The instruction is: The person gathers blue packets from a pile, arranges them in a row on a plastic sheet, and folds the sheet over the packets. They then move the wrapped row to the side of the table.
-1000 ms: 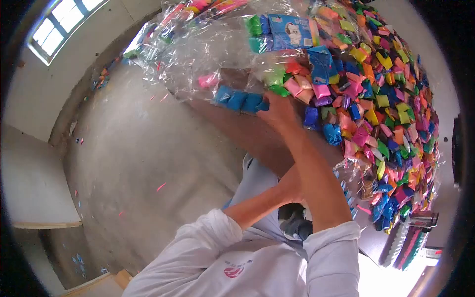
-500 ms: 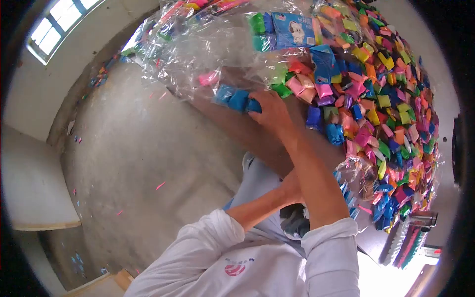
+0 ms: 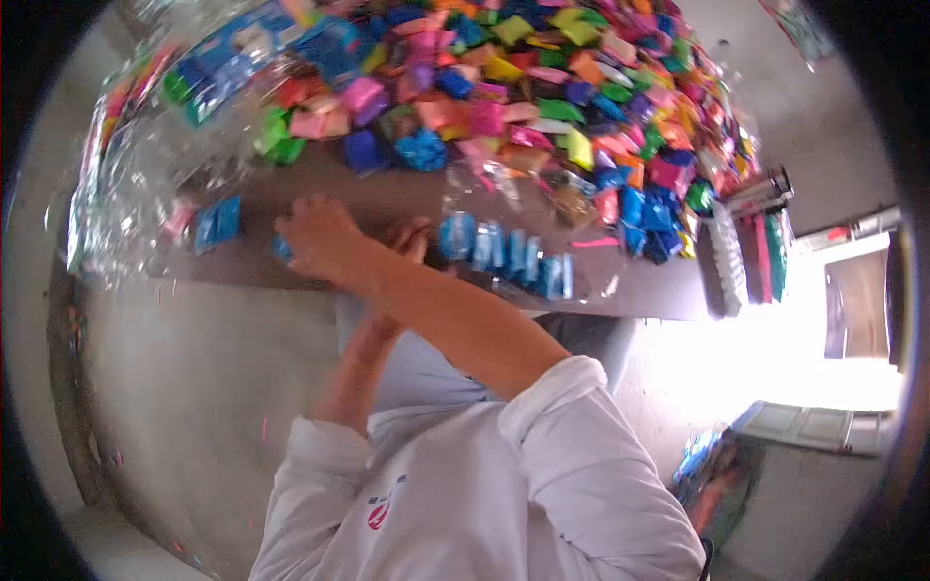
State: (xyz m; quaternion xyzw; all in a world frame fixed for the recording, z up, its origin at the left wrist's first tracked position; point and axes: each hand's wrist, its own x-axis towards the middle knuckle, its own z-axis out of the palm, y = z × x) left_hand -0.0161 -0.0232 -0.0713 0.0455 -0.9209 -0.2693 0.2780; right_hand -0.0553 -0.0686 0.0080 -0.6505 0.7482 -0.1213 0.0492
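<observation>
My right hand point(image 3: 320, 242) is at the table's near edge, its fingers closed on a small blue packet point(image 3: 281, 249) that shows only in part at the fingertips. Just left of it lies another blue packet point(image 3: 218, 223). Behind my crossing right forearm, my left hand point(image 3: 411, 238) is partly hidden and blurred; its visible fingers look loosely stretched out, with nothing seen in them. Close to those fingers, a row of blue packets point(image 3: 484, 247) stands along the table edge.
A large heap of small coloured packets point(image 3: 542, 87) covers the back of the brown table point(image 3: 329, 184). Crumpled clear plastic point(image 3: 126, 194) lies at the left, near a printed blue pack point(image 3: 242, 44). Striped rolls point(image 3: 727, 261) hang at the right edge.
The view has swung to the right, so the table has shifted left and the row of blue packets shows more fully. My left hand's fingers have come out from behind the right forearm.
</observation>
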